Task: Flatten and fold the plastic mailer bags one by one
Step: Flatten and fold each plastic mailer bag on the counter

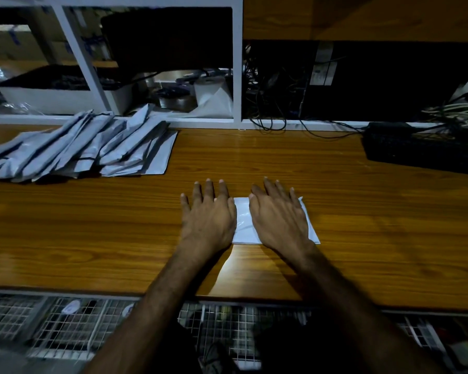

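Note:
A folded white mailer bag [244,224] lies flat on the wooden table [362,225], in the middle of the view. My left hand [208,215] presses palm-down on the bag's left part, fingers straight and spread, reaching past its far edge onto the wood. My right hand [280,217] lies flat on the bag's right part, fingers straight. Only a strip between my hands and the bag's right corners show. At the far left lies a pile of several grey mailer bags [84,147], overlapping each other.
A black keyboard [422,149] sits at the far right of the table with cables [276,122] behind it. A white shelf frame [237,76] runs along the back, holding a monitor, a plastic roll [208,89] and a box. A wire grid lies below the table's near edge.

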